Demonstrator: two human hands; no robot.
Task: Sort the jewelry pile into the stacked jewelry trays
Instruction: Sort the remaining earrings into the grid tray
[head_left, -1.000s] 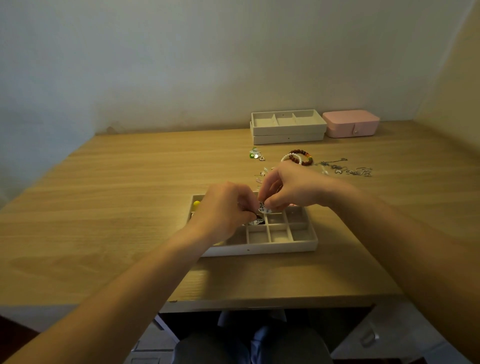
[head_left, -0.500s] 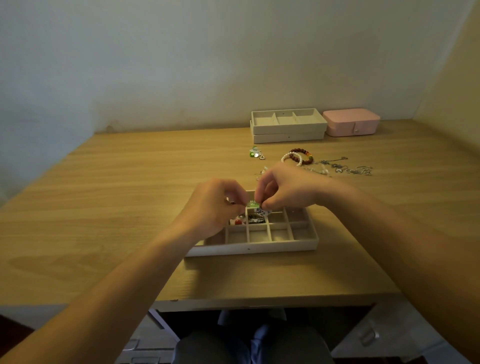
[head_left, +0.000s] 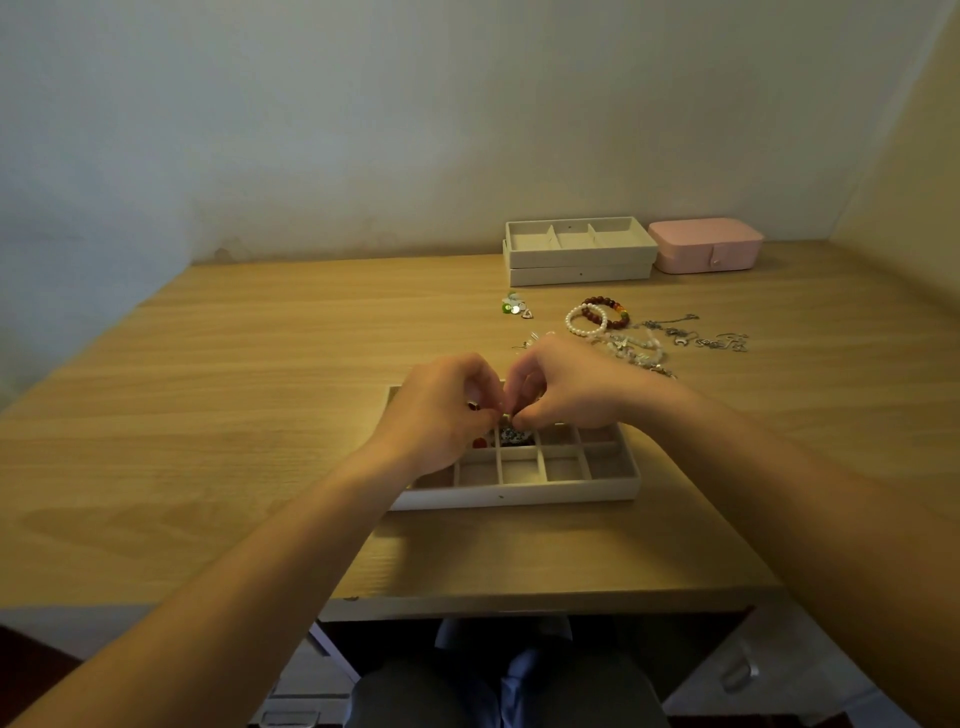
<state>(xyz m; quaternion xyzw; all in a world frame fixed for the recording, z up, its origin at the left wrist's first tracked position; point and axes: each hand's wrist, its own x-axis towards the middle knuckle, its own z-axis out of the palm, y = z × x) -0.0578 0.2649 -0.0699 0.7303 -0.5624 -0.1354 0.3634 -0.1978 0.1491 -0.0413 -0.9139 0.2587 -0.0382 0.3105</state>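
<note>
**Head view, wooden table (head_left: 208, 395).** The left hand (head_left: 434, 415) was over the left part of the divided tray (head_left: 514, 496). Its fingertips were curled and pinched a small pale piece (head_left: 506, 416), too small to identify. The piece was held just above the tray's middle compartments. A red item (head_left: 479, 443) and a dark patterned item (head_left: 516, 436) lay in adjoining compartments below it. The right hand (head_left: 566, 387) met the left fingertip to fingertip and pinched the same piece from the other side. Behind the hands, loose on the table, lay green and silver charms (head_left: 514, 307), a pearl bracelet (head_left: 571, 323) touching a red bead bracelet (head_left: 602, 300), and tangled silver chains (head_left: 691, 338). At the back wall stood two stacked trays (head_left: 579, 260), with a pink box (head_left: 706, 253) just beside them on the right.
</note>
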